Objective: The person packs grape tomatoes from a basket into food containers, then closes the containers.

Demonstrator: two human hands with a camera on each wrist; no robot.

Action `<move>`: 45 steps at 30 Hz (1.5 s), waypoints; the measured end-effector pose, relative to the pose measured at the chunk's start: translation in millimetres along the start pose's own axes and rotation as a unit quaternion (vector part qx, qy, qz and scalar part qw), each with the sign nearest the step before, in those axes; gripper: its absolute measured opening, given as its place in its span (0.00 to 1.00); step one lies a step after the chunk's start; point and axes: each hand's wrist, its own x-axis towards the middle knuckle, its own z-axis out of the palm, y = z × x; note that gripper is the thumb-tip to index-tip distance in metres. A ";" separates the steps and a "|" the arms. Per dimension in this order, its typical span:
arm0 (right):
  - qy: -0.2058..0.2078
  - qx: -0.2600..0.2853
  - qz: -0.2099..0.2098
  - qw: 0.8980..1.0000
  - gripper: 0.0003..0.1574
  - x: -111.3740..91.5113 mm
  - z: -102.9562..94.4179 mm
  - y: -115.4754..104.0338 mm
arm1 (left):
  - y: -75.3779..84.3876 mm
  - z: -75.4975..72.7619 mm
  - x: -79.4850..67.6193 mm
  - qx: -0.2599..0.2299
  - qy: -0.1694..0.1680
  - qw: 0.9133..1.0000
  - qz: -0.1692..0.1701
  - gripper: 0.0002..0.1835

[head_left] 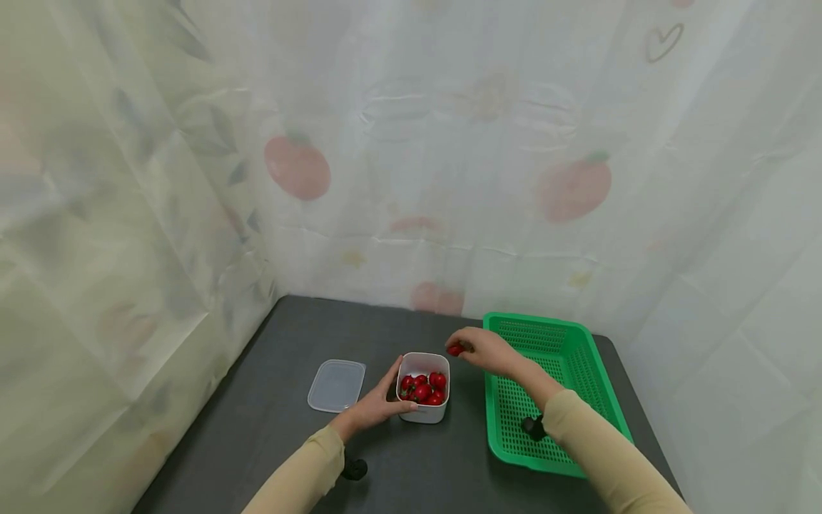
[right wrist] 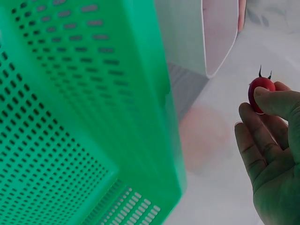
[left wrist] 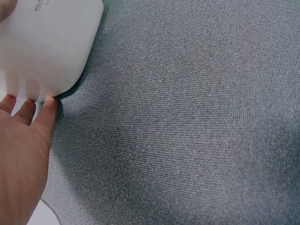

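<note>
A white square container (head_left: 424,415) stands on the dark table with several red cherry tomatoes (head_left: 422,392) inside. My left hand (head_left: 377,405) grips it from the left, thumb along the near wall and fingers around the far left side. In the left wrist view, fingertips (left wrist: 47,105) press against the container wall (left wrist: 61,47). Beyond the container's right rim, my right hand (head_left: 486,351) pinches a single cherry tomato (right wrist: 260,93) between thumb and fingers. Its green stem end points up in the right wrist view. That hand hovers between the container and the green basket's far left corner.
A green perforated basket (head_left: 491,421) occupies the table's right side, under my right forearm. Left of the container lies a translucent flat lid (head_left: 337,386). Printed white sheeting (head_left: 411,178) hangs behind the dark table (head_left: 276,421) and along both sides.
</note>
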 end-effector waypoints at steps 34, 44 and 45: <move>-0.060 -0.177 -0.076 0.979 0.18 34.9 51.6 -24.8 | 0.0 -0.5 -0.3 -0.006 -0.012 1.000 -0.003 0.55; -0.040 -0.197 -0.071 0.977 0.16 30.6 47.2 -27.5 | 1.6 -1.4 -0.1 0.001 -0.008 1.000 -0.005 0.57; -0.035 -0.196 -0.072 0.977 0.16 30.2 46.0 -28.4 | 2.2 -1.6 -0.2 0.003 -0.007 1.000 -0.006 0.58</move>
